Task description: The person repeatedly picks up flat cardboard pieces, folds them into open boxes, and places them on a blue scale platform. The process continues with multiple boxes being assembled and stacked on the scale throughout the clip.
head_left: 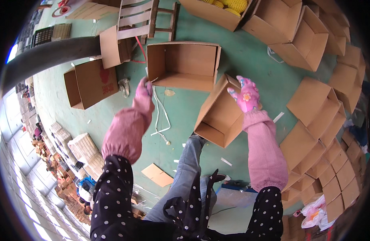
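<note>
My left hand (144, 88), in a pink glove, is closed with its fingertips at the near left corner of an open cardboard box (184, 78), and seems to pinch its edge. That box shows its bare inside toward me. My right hand (247, 96), in a pink flowered glove, has thumb and fingers apart. It is over the right edge of a second open cardboard box (209, 130), which stands slanted by my foot; I cannot tell whether it touches. Nothing shows inside this second box either.
Stacks of open cardboard boxes (311, 98) stand along the right. A box with yellow netted items (235, 5) and a wooden chair (138, 20) are at the far side. Another box (90, 84) stands left. White strapping (162, 116) and a cardboard piece (157, 175) lie on the green floor.
</note>
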Available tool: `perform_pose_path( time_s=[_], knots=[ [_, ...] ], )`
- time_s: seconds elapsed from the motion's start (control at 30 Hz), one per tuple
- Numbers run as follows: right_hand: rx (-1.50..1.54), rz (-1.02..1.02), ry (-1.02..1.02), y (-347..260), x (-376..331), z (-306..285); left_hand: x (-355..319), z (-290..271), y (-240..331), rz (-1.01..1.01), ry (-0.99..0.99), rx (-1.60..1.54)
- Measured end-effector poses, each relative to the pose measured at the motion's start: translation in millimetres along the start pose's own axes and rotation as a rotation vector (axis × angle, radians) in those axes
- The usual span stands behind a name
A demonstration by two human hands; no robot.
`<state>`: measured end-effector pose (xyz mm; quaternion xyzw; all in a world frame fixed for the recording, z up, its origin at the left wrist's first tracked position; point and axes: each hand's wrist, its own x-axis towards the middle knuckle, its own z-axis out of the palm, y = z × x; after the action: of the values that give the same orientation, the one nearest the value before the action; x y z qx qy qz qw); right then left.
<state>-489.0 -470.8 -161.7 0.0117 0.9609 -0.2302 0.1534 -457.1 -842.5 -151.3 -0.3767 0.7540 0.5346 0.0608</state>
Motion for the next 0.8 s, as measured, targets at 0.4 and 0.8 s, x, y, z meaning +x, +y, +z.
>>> perform_pose_path(
  time_s=[0.4,0.8],
  knots=[
    [-0.278,0.390,-0.462,114.5,-131.9,21.3,-168.2,73.9,-124.6,-0.624,-0.776,0.381],
    [-0.019,0.569,-0.283,71.9,-252.2,100.4,25.3,147.4,-79.6,-0.965,-1.239,0.213]
  ],
)
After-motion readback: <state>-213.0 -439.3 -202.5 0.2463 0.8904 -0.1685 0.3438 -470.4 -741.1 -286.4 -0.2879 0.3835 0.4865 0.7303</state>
